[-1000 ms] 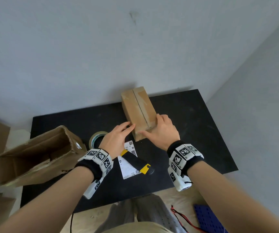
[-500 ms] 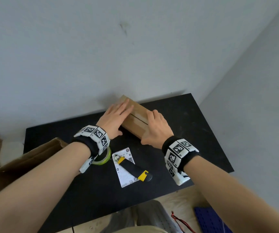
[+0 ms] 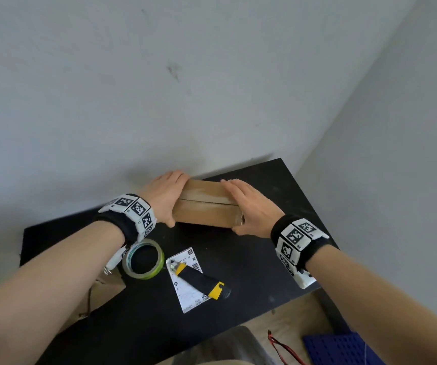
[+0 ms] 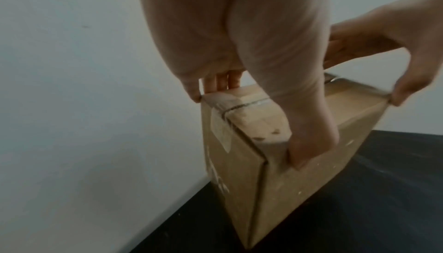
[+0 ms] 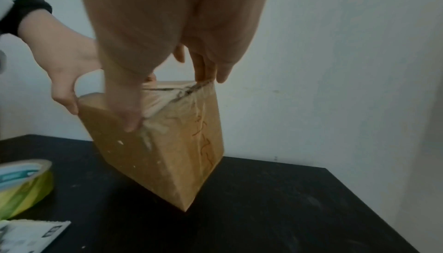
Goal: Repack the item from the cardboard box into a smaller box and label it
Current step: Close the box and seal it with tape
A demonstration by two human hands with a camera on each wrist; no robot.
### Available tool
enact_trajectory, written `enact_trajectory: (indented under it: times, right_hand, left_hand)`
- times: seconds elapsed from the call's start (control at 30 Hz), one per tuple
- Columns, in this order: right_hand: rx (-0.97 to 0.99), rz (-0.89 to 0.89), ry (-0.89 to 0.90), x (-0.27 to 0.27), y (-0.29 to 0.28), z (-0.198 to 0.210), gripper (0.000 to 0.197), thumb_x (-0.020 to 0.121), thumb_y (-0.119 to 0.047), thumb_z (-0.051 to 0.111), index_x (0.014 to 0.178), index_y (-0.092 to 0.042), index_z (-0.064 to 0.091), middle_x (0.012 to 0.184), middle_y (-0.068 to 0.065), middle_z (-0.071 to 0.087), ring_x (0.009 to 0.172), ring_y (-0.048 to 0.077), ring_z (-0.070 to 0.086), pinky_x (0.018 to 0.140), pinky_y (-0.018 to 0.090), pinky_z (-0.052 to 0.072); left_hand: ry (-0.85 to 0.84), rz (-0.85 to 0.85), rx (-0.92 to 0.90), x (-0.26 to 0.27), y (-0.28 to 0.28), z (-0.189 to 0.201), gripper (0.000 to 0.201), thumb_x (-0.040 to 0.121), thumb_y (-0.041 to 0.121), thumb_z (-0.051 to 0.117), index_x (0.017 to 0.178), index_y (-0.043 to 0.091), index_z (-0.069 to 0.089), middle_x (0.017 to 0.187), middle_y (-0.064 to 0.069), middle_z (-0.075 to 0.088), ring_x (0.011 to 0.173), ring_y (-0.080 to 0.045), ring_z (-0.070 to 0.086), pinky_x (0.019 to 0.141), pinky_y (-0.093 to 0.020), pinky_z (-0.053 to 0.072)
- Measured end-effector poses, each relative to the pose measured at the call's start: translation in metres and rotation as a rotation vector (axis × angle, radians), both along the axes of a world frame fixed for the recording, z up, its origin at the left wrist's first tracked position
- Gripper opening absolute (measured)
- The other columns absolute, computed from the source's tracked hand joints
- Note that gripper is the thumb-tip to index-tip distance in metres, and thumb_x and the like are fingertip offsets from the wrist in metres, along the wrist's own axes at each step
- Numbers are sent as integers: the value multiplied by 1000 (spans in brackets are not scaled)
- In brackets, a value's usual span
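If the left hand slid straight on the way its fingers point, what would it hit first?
Most likely the wall. The left hand holds the end of the small box, its fingers reaching past the box's far edge, where the wall looks to stand right behind; the exact gap is unclear.

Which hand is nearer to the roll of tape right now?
Left. The left hand holds the small box's left end, above the tape roll; the right hand holds the far end.

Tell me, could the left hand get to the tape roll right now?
Probably yes: the tape roll lies uncovered just below the left hand's wrist, but that hand first has to release the small box.
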State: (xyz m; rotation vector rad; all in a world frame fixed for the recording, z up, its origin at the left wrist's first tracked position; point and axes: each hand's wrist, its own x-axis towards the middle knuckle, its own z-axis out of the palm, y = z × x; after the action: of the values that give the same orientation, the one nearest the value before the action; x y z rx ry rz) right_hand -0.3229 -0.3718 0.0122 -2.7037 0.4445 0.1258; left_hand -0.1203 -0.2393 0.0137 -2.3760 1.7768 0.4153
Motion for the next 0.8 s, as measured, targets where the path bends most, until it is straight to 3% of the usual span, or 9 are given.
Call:
enact_trajectory:
  times: [0.1, 0.17, 0.27, 0.37, 0.47, 0.6, 0.63, 0.7, 0.8]
  right_hand:
    - [5, -173, -89, -2, -4, 0, 87, 84, -24, 67, 149, -11, 11, 152, 11, 28, 142, 22, 25, 115, 28, 20]
    - [74, -305, -160, -1, -3, -1, 67, 90, -25, 59, 146, -11, 24, 147, 9, 37, 136, 21, 35, 113, 31, 29]
    - [385, -393, -131, 7, 8, -8, 45, 92, -23, 57, 134, -12, 46, 132, 5, 56, 123, 16, 51, 106, 34, 40]
    - [685, -342, -11, 20, 28, -17, 52, 94, -23, 55, 142, -13, 38, 144, 3, 45, 133, 17, 42, 111, 30, 33]
    - [877, -387, 22, 31, 40, -20, 56, 95, -21, 52, 147, -17, 29, 151, -1, 33, 137, 17, 34, 111, 31, 30]
    - [1148, -526, -31, 32, 45, -30, 61, 94, -17, 54, 148, -27, 27, 147, -4, 36, 130, 17, 39, 99, 36, 40]
    - [1175, -544, -56, 31, 44, -33, 61, 93, -15, 55, 147, -28, 28, 144, -4, 40, 125, 16, 43, 94, 34, 43]
    - [1215, -583, -103, 30, 40, -35, 58, 93, -8, 54, 144, -26, 34, 137, -3, 47, 117, 16, 49, 83, 28, 47]
    - [1233, -626, -128, 31, 30, -36, 54, 92, 1, 50, 140, -20, 38, 134, 4, 49, 114, 20, 52, 90, 35, 49]
  left_hand:
    - [87, 214, -39, 0, 9, -5, 109, 48, 41, 87, 135, 9, 31, 131, -7, 39, 118, -21, 41, 98, -35, 43]
    - [138, 382, -47, -2, 14, -8, 106, 50, 47, 85, 133, 6, 33, 127, -9, 41, 116, -24, 43, 96, -36, 44]
    - [267, 601, -39, -9, 18, -13, 103, 48, 58, 81, 128, 5, 42, 122, -11, 48, 114, -27, 46, 96, -39, 45]
    - [398, 771, -115, -18, 22, -21, 112, 34, 66, 75, 124, 7, 44, 121, -9, 55, 114, -29, 49, 94, -42, 48]
    - [397, 855, -143, -29, 25, -25, 108, 47, 63, 78, 128, 3, 38, 124, -10, 50, 120, -31, 42, 95, -41, 44]
    - [465, 855, -269, -41, 33, -31, 102, 49, 82, 61, 119, 9, 49, 114, -4, 57, 109, -24, 53, 89, -42, 50]
    - [530, 854, -309, -44, 35, -33, 89, 59, 78, 59, 117, 11, 51, 113, -4, 59, 105, -22, 56, 87, -42, 51]
    - [626, 840, -364, -52, 38, -35, 57, 83, 54, 57, 120, 12, 52, 116, -6, 60, 104, -21, 58, 90, -40, 50]
    - [670, 795, -417, -63, 42, -37, 38, 93, 28, 54, 128, 12, 51, 122, -6, 60, 108, -19, 57, 92, -31, 46]
